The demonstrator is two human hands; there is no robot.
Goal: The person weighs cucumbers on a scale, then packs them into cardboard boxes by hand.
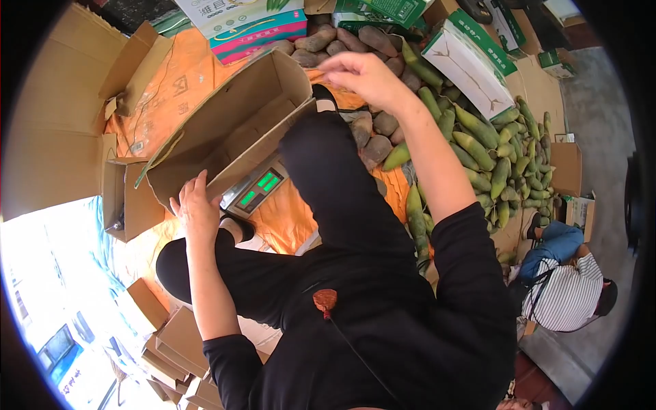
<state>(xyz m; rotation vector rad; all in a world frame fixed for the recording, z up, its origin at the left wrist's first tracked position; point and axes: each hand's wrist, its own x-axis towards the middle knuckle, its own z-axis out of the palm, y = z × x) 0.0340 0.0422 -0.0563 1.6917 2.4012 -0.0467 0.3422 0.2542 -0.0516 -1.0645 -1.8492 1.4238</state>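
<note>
An open-topped long cardboard box rests on a digital scale with a lit green display. My left hand is at the box's near left corner, its fingers over the rim and the thumb on the outer side. My right hand is raised beyond the box's right end, apart from it, with fingers stretched out and slightly bent. Nothing shows in it. Below and beyond that hand lie reddish-brown root vegetables. Green radishes are piled to the right.
Printed gift boxes stand at the back, and a white-and-green box lies on the radishes. Orange sheeting covers the floor. Cardboard boxes line the left. A person in a striped shirt sits at the far right.
</note>
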